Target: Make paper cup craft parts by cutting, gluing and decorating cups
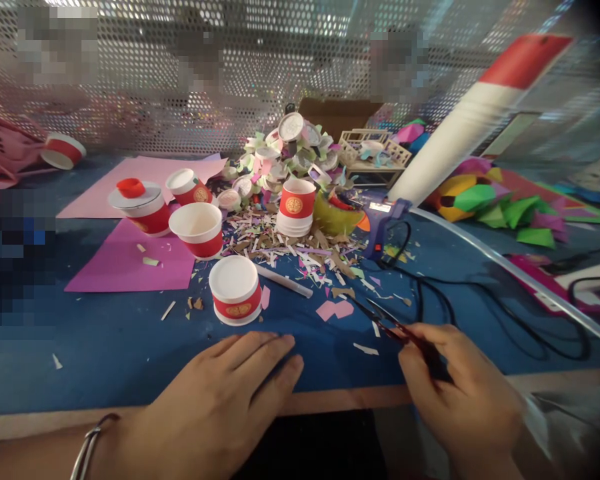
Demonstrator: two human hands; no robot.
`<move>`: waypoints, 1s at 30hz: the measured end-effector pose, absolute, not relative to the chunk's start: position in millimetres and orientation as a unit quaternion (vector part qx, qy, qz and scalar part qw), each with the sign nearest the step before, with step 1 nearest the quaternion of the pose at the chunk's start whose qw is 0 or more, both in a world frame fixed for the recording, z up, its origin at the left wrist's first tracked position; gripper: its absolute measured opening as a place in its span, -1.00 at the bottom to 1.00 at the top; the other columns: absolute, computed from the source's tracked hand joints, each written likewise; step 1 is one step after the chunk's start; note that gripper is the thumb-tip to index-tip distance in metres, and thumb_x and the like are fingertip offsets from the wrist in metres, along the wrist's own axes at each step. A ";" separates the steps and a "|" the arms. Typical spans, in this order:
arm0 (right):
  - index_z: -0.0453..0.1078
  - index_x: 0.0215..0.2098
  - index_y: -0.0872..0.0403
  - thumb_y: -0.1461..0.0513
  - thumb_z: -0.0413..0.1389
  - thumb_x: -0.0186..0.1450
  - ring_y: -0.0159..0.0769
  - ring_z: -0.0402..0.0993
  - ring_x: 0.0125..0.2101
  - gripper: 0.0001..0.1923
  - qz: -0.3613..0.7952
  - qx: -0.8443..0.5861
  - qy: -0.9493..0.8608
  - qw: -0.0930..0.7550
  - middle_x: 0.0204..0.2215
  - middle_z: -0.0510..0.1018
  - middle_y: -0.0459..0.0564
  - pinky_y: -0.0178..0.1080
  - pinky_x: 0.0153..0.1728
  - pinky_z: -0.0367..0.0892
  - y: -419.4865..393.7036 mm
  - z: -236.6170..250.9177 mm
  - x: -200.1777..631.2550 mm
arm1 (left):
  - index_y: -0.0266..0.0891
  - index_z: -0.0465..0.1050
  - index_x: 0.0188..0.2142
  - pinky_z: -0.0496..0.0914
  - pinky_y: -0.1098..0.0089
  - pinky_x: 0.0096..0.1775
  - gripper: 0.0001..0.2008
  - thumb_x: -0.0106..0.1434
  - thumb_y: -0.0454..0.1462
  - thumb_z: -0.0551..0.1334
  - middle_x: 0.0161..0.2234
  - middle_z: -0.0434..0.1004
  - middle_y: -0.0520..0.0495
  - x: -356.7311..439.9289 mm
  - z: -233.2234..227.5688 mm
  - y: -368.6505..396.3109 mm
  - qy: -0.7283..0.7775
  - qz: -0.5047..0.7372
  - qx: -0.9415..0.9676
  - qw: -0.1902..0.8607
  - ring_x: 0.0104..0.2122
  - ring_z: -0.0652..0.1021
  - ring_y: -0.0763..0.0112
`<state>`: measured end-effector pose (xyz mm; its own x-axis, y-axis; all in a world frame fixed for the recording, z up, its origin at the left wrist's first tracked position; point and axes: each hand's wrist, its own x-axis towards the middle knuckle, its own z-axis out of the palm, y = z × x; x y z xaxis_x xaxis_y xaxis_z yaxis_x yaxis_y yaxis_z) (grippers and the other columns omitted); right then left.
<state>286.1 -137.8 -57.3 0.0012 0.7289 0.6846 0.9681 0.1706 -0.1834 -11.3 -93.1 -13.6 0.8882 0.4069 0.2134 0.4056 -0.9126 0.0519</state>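
Observation:
My right hand (455,393) is closed around the handles of a pair of scissors (380,319), whose blades are parted and point toward the upper left over the blue table (145,360). At the front of the table my left hand (230,400) lies palm down, fingers stretched out and holding nothing. Just beyond its fingers stands a red and white paper cup (236,292), its pale round base or lid facing up. Small pink paper pieces (335,309) lie between the cup and the blades.
Behind are more paper cups (196,230), paper scraps (260,233) and a heap of paper flowers (290,153). A glue gun (383,223) stands right of centre, its black cord (485,293) trailing rightward. Pink and purple sheets (135,260) lie left; a large white-and-red tube (470,127) leans right.

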 end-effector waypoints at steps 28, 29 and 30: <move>0.42 -0.22 0.02 0.33 0.11 0.34 -0.29 0.58 -0.39 -0.90 -0.196 -0.615 -0.681 0.346 -0.39 0.60 -0.10 -0.27 -0.29 0.41 -137.8 -58.5 285.1 | -0.44 0.38 0.21 0.53 0.13 -0.09 -0.59 0.45 -0.32 0.06 0.18 0.49 -0.33 30.8 7.6 -74.4 0.206 0.027 0.974 -0.089 0.03 0.54 0.03; 0.42 -0.23 0.02 0.34 0.11 0.34 -0.29 0.58 -0.40 -0.90 -0.199 -0.614 -0.680 0.347 -0.39 0.60 -0.10 -0.27 -0.29 0.41 -137.6 -58.5 285.0 | -0.45 0.37 0.22 0.55 0.13 -0.15 -0.59 0.44 -0.34 0.06 0.14 0.53 -0.35 29.0 6.7 -75.4 0.224 0.016 0.971 -0.088 -0.02 0.58 0.02; 0.42 -0.22 0.02 0.34 0.11 0.34 -0.29 0.58 -0.41 -0.90 -0.201 -0.612 -0.681 0.348 -0.40 0.60 -0.11 -0.27 -0.29 0.41 -137.4 -58.6 285.0 | -0.46 0.35 0.24 0.56 0.13 -0.19 -0.58 0.44 -0.35 0.06 0.11 0.54 -0.37 28.4 5.0 -75.3 0.239 0.003 0.967 -0.084 -0.05 0.60 0.00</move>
<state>285.0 -137.4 -58.6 -0.0078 0.6938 0.7202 0.9739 0.1688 -0.1520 28.4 -75.3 5.0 0.8856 0.4621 0.0459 0.4631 -0.8716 -0.1606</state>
